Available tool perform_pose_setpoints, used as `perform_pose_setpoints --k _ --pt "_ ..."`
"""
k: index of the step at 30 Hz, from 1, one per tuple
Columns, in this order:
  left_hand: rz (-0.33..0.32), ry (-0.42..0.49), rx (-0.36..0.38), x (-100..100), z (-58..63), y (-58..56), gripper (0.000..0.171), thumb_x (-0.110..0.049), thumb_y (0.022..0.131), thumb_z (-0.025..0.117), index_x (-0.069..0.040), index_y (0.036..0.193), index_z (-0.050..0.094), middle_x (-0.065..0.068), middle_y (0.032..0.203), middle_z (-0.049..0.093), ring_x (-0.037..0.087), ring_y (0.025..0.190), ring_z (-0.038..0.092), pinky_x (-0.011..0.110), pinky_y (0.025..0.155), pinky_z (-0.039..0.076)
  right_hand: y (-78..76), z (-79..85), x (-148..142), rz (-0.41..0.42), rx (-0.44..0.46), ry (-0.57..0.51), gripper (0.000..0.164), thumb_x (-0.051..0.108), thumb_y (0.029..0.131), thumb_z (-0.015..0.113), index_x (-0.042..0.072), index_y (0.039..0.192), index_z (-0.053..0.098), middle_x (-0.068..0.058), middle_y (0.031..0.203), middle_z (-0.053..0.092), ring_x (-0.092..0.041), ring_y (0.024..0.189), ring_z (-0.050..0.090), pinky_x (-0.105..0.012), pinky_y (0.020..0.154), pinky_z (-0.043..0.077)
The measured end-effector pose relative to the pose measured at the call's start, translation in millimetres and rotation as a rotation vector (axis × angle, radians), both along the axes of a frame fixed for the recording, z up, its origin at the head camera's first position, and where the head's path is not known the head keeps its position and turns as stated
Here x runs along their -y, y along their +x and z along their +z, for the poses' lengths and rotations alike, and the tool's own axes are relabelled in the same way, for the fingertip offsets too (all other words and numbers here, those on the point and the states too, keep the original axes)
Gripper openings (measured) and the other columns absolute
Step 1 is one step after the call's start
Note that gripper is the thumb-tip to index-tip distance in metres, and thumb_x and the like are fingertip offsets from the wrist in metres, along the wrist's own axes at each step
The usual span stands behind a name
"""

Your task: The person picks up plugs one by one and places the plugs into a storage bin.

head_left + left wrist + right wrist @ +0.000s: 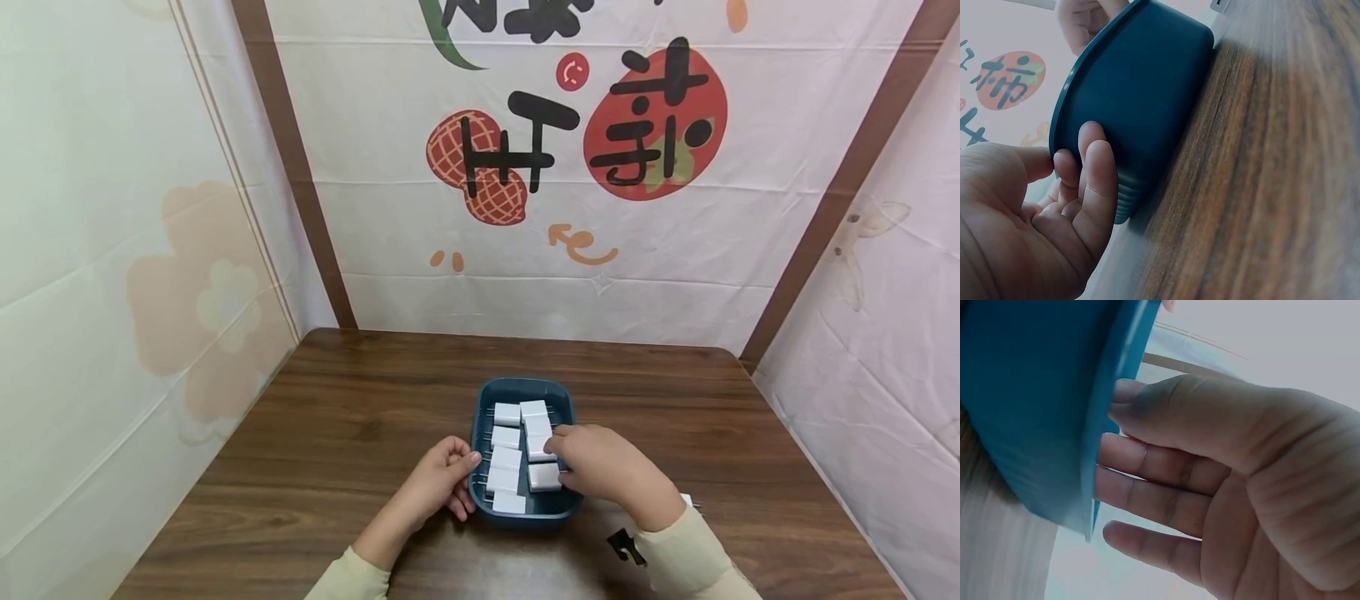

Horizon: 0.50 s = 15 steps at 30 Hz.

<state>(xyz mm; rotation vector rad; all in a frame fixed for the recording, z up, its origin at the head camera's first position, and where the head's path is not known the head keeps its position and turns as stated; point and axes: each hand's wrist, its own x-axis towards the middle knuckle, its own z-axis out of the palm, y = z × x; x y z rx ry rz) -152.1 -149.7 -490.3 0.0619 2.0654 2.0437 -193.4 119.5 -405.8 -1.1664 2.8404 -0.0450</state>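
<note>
A dark blue plastic bin (521, 521) stands on the table and holds several white blocks (506, 458) with thin metal prongs, laid in two uneven columns. My left hand (442, 477) pinches its left rim between thumb and forefinger, the other fingers against the outer wall (1141, 81). Over the right rim reaches my right hand (611, 468), its fingertips at the white blocks of the right column. In the right wrist view the fingers (1154, 500) look fairly straight and spread, with their tips partly behind the bin's rim (1107, 375).
A small black-and-gold item (626, 546) lies on the brown wooden table (360, 383) near the right sleeve. Another white piece (687, 499) shows partly behind the right forearm. Printed cloth walls (390, 300) enclose the back and sides.
</note>
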Motion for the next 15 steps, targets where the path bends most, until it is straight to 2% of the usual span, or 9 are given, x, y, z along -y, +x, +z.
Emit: perform_pose_setpoints --k 5,10,15 --pt "0.004 0.005 0.002 0.7 -0.4 1.4 0.027 -0.025 0.106 0.058 -0.001 0.109 0.045 0.008 0.065 0.062 0.018 0.051 0.064 0.028 0.042 0.054 2.3 1.7 -11.7 -0.007 -0.047 -0.024 0.038 0.022 0.087 0.083 0.011 0.121 0.072 0.0 0.112 0.07 -0.013 0.097 0.067 -0.036 0.087 0.061" --pt "0.007 0.009 0.005 1.4 -0.6 1.8 0.027 -0.025 0.106 0.058 -0.002 0.109 0.045 0.008 0.066 0.063 0.018 0.051 0.064 0.028 0.042 0.054 4.3 2.9 -25.5 0.0 -0.102 -0.079 0.04 0.017 0.084 0.085 0.009 0.121 0.072 0.0 0.106 0.068 -0.011 0.087 0.066 -0.034 0.078 0.061" --pt "0.002 0.011 0.003 1.5 -1.0 0.9 0.028 -0.026 0.106 0.058 -0.002 0.11 0.045 0.008 0.067 0.063 0.018 0.052 0.064 0.028 0.042 0.054 6.2 0.3 -40.3 -0.001 -0.17 -0.08 0.04 0.015 0.08 0.086 0.009 0.117 0.073 0.0 0.101 0.067 -0.016 0.086 0.066 -0.038 0.076 0.059"
